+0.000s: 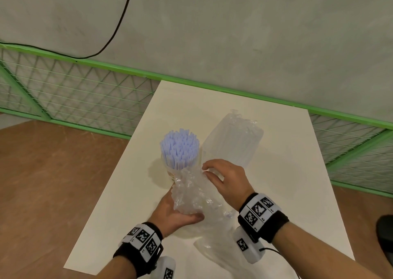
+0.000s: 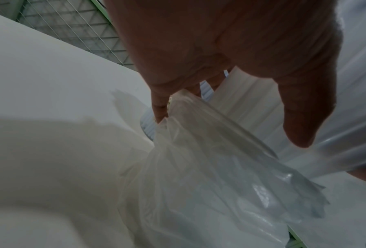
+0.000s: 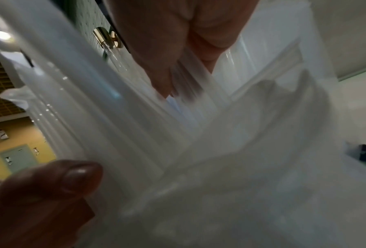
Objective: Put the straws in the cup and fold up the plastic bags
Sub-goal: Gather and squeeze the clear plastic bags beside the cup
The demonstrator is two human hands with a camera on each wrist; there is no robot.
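A white table top (image 1: 212, 112) lies on a brown wooden floor or surface (image 1: 53, 172), and it reaches from 6 o'clock up to the middle of the head view. Behind it a green metal frame with wire mesh (image 1: 85, 95) runs from 9 o'clock down to 3 o'clock. Above the frame there is a grey wall (image 1: 234, 27). A black cable (image 1: 119, 21) hangs on this wall near 11 o'clock. At 4 o'clock, on the edge of the view, a dark object (image 1: 386, 236) shows; what it is I cannot tell.

Head view bright and even, wrist views dim, right wrist motion-blurred
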